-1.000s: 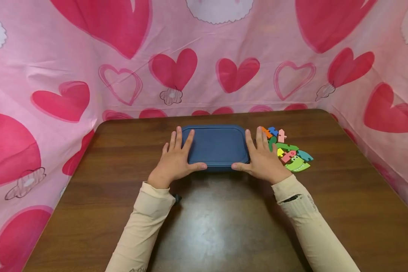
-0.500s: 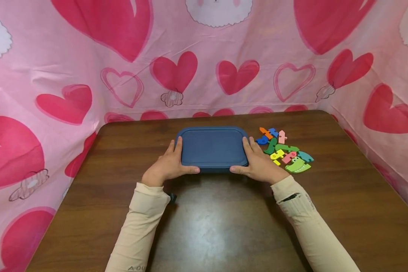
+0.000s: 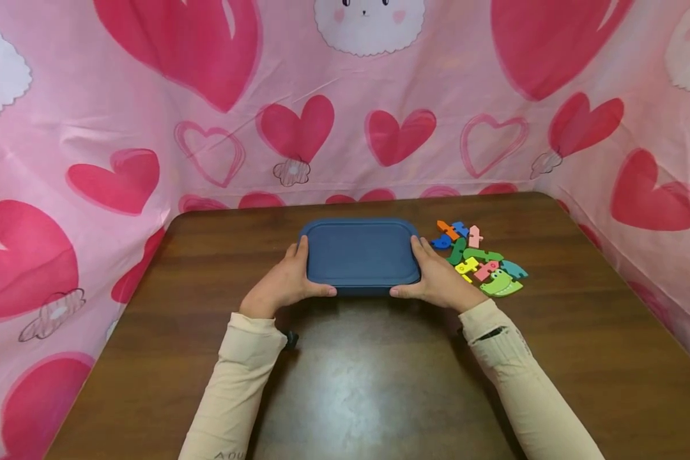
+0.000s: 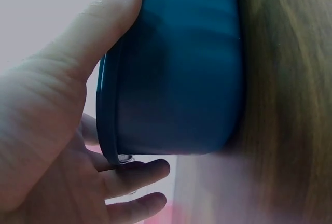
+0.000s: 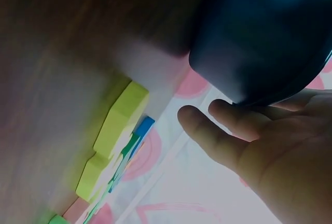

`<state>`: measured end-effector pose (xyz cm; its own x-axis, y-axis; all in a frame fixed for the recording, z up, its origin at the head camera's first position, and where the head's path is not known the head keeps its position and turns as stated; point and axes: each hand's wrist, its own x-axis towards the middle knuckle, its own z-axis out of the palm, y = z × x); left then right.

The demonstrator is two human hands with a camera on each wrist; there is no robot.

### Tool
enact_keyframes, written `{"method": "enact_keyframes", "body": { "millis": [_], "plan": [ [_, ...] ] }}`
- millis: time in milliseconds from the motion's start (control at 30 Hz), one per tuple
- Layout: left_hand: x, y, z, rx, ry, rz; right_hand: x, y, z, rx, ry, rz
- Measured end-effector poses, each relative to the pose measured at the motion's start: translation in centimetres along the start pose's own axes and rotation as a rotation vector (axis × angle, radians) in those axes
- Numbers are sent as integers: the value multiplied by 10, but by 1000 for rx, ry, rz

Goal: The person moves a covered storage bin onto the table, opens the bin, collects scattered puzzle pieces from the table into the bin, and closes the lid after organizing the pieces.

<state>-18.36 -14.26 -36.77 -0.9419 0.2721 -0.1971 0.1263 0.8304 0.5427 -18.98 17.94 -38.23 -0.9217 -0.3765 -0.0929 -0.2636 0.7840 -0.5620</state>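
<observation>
A dark blue lidded container (image 3: pixel 361 252) lies lengthwise near the far middle of the wooden table, its lid on. My left hand (image 3: pixel 280 281) grips its left end, thumb at the front rim and fingers along the side. On the right end, my right hand (image 3: pixel 439 278) grips likewise. The left wrist view shows the container's smooth wall (image 4: pixel 181 73) and lid rim (image 4: pixel 108 105), with some fingertips reaching just under the rim. In the right wrist view, fingers (image 5: pixel 207 136) lie against the rim of the container (image 5: pixel 259 37). What is inside is hidden by the lid.
Right of the container lie several colourful puzzle pieces, among them a green crocodile head (image 3: pixel 501 283), a yellow piece (image 3: pixel 467 266) and an orange piece (image 3: pixel 447 230). The yellow piece is close to my right hand. A pink heart-print cloth (image 3: pixel 402 76) hangs behind the wooden table (image 3: pixel 345 383).
My spread hands have closed in on the container's two ends and now grip it. The container sits slightly further left. The puzzle pieces by my right fingers have come into fuller view.
</observation>
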Motion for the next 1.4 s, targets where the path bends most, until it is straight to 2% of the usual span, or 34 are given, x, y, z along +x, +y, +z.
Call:
{"method": "enact_keyframes", "body": {
  "millis": [300, 1033, 1400],
  "plan": [
    [-6, 0, 4, -25, 28, 3, 1, 1, -4, -3, -2, -3],
    [-6, 7, -6, 3, 60, 69, -8, -5, -16, -38, 26, 15],
    [-8, 3, -14, 12, 141, 99, -7, -12, -15, -121, 142, -51]
  ]
}}
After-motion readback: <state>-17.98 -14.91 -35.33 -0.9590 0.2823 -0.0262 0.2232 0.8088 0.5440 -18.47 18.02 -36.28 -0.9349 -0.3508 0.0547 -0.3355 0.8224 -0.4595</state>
